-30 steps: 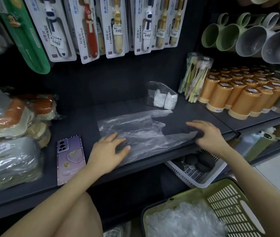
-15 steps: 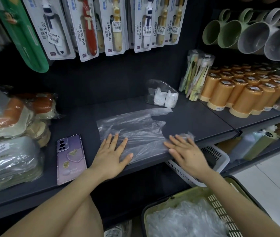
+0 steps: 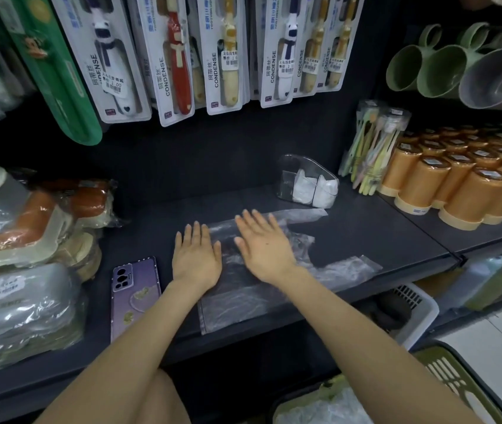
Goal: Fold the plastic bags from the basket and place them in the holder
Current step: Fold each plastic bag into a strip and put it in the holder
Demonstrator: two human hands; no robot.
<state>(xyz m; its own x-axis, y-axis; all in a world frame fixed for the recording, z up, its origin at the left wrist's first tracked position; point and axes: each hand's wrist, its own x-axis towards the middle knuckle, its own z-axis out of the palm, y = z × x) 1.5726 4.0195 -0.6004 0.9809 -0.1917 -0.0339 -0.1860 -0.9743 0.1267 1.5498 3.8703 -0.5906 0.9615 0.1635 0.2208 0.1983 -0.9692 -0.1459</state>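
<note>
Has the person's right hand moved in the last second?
Yes. The right hand slid left across the clear plastic bag: it was right of the clear plastic holder, now left of it, beside the left hand.

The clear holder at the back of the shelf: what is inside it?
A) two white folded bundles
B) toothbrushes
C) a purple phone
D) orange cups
A: through the transparent wall of the clear holder, two white folded bundles can be seen standing side by side, and nothing else shows inside it.
</note>
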